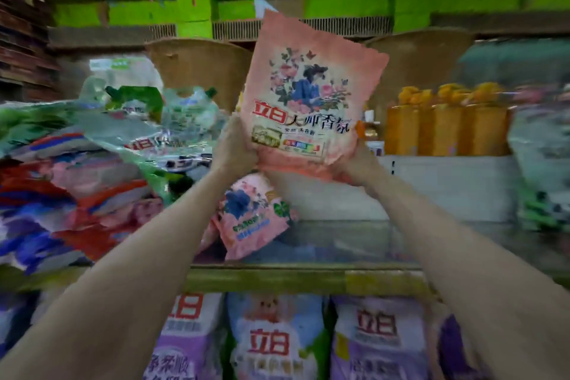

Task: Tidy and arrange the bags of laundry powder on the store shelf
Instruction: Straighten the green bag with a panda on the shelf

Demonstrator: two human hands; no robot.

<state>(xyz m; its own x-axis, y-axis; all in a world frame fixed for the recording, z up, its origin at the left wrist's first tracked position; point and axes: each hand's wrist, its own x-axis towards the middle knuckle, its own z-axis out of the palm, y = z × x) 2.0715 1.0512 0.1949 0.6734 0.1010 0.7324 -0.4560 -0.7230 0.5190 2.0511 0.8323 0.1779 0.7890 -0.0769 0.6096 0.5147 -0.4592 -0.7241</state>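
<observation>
Here both hands' fingers point(234, 145) grip the raised pink bag point(305, 95) by its lower corners.

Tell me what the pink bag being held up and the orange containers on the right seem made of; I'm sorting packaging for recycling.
Pink bag: apparently thin printed plastic film, from its crinkled edges. Orange containers: probably translucent plastic; too blurred to confirm.
</observation>
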